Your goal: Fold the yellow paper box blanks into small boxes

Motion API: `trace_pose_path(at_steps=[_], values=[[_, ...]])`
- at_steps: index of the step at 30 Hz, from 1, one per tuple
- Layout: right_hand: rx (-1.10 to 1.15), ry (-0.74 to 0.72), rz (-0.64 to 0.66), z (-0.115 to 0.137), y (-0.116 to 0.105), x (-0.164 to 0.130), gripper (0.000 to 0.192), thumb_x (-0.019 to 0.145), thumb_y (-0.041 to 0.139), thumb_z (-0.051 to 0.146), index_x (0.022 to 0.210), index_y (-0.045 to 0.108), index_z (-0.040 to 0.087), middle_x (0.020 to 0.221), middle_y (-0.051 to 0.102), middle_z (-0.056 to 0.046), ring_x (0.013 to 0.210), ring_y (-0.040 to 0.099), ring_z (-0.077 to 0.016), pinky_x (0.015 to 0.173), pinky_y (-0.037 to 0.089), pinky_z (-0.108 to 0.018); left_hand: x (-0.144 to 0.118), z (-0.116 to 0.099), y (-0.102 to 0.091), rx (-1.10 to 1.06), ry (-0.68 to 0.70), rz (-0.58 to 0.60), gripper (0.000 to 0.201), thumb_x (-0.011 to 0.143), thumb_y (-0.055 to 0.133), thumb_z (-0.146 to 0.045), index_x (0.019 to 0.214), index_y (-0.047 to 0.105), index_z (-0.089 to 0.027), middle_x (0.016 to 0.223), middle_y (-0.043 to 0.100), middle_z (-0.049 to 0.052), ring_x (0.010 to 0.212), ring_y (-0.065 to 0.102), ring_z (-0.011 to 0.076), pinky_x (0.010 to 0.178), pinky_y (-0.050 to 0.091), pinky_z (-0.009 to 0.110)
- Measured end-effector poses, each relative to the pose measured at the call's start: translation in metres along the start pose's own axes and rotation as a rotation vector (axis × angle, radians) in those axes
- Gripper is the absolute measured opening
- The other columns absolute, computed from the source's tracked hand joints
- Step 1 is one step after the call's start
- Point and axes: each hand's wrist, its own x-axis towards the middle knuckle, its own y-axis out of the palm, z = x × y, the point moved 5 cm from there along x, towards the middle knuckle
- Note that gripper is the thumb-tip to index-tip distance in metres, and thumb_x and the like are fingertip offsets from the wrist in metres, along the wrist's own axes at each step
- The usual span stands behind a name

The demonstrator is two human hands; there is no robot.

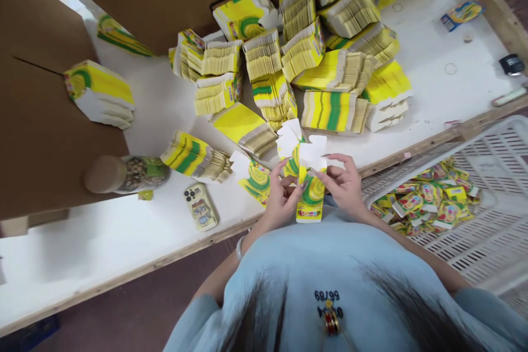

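Note:
Close to my body, at the table's front edge, I hold a small yellow and green printed carton with white flaps standing up at its top. My left hand grips its left side between thumb and fingers. At the upper right of the carton, my right hand pinches near the white flaps with thumb and fingertips. Just behind it another yellow carton with white flaps shows, partly hidden by the held one. A flat carton blank lies left of my left hand on the table.
Bundles of flat cartons cover the table's middle and back. A phone and a lidded jar stand at left. On the right, a white plastic basket holds many small cartons. A blue-yellow box lies far right.

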Motion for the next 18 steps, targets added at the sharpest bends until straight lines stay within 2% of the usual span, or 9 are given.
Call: trace_pose_path(at_steps=[2, 4, 8, 10, 12, 14, 15, 17, 18], values=[[0.03, 0.021, 0.061, -0.002, -0.002, -0.002, 0.044, 0.084, 0.077, 0.05, 0.116, 0.061, 0.024, 0.071, 0.069, 0.004, 0.061, 0.064, -0.0137, 0.059, 0.055, -0.026, -0.003, -0.002, -0.003, 0.052, 0.017, 0.072, 0.066, 0.094, 0.058, -0.061, 0.147, 0.039, -0.026, 0.083, 0.062, 0.0, 0.051, 0.044, 0.0071, 0.047, 0.037, 0.02], [0.031, 0.014, 0.123, -0.001, -0.002, -0.003, 0.036, 0.086, 0.074, 0.052, 0.106, 0.068, 0.023, 0.074, 0.072, 0.001, 0.064, 0.066, -0.0147, 0.061, 0.057, -0.027, -0.004, -0.006, -0.005, 0.067, 0.032, 0.154, 0.058, 0.095, 0.058, -0.059, 0.139, 0.049, -0.023, 0.078, 0.057, -0.002, 0.055, 0.044, 0.0085, 0.049, 0.037, 0.021], [-0.097, -0.144, 0.169, 0.006, 0.0, -0.004, 0.031, 0.094, 0.065, 0.05, 0.084, 0.073, 0.022, 0.085, 0.075, -0.005, 0.079, 0.071, -0.0178, 0.072, 0.06, -0.031, -0.001, -0.008, -0.005, 0.096, 0.08, 0.22, 0.045, 0.095, 0.058, -0.06, 0.116, 0.059, -0.021, 0.075, 0.054, -0.001, 0.063, 0.049, 0.0121, 0.057, 0.043, 0.024], [-0.11, -0.212, 0.112, 0.008, -0.002, -0.003, 0.027, 0.094, 0.065, 0.048, 0.093, 0.074, 0.023, 0.097, 0.076, -0.007, 0.086, 0.073, -0.0185, 0.074, 0.061, -0.032, 0.002, -0.009, -0.006, 0.131, 0.145, 0.164, 0.043, 0.097, 0.053, -0.061, 0.109, 0.059, -0.021, 0.078, 0.056, 0.0, 0.064, 0.051, 0.0129, 0.059, 0.045, 0.026], [-0.122, -0.252, 0.08, 0.009, -0.005, -0.002, 0.026, 0.094, 0.067, 0.046, 0.106, 0.073, 0.025, 0.11, 0.077, -0.009, 0.093, 0.075, -0.0199, 0.078, 0.063, -0.034, 0.003, -0.011, -0.007, 0.122, 0.196, 0.103, 0.05, 0.097, 0.05, -0.064, 0.126, 0.055, -0.023, 0.082, 0.062, 0.002, 0.063, 0.054, 0.0145, 0.061, 0.048, 0.029], [-0.155, -0.301, 0.181, 0.013, -0.004, -0.001, 0.032, 0.089, 0.072, 0.049, 0.111, 0.075, 0.026, 0.115, 0.077, -0.011, 0.102, 0.075, -0.0237, 0.088, 0.063, -0.04, 0.003, -0.014, -0.009, 0.096, 0.193, 0.073, 0.062, 0.099, 0.042, -0.066, 0.144, 0.046, -0.024, 0.087, 0.068, 0.005, 0.068, 0.062, 0.0177, 0.067, 0.053, 0.033], [-0.165, -0.33, 0.262, 0.017, -0.003, -0.002, 0.034, 0.085, 0.076, 0.052, 0.108, 0.076, 0.027, 0.114, 0.078, -0.011, 0.105, 0.075, -0.0256, 0.093, 0.062, -0.043, 0.003, -0.016, -0.009, 0.097, 0.178, 0.077, 0.063, 0.1, 0.038, -0.066, 0.146, 0.048, -0.024, 0.091, 0.071, 0.007, 0.073, 0.067, 0.0196, 0.072, 0.056, 0.035], [-0.156, -0.337, 0.382, 0.022, -0.001, -0.004, 0.037, 0.08, 0.081, 0.053, 0.105, 0.078, 0.027, 0.112, 0.077, -0.01, 0.108, 0.074, -0.0274, 0.096, 0.061, -0.045, 0.002, -0.023, -0.01, 0.137, 0.159, 0.107, 0.059, 0.102, 0.037, -0.062, 0.135, 0.064, -0.022, 0.099, 0.076, 0.01, 0.085, 0.071, 0.0221, 0.082, 0.058, 0.038], [-0.137, -0.297, 0.394, 0.024, -0.001, -0.005, 0.038, 0.079, 0.082, 0.052, 0.107, 0.076, 0.027, 0.114, 0.076, -0.01, 0.108, 0.074, -0.0265, 0.093, 0.062, -0.044, 0.002, -0.026, -0.011, 0.167, 0.155, 0.122, 0.056, 0.102, 0.04, -0.06, 0.127, 0.07, -0.021, 0.102, 0.077, 0.011, 0.087, 0.071, 0.0221, 0.083, 0.058, 0.037]])
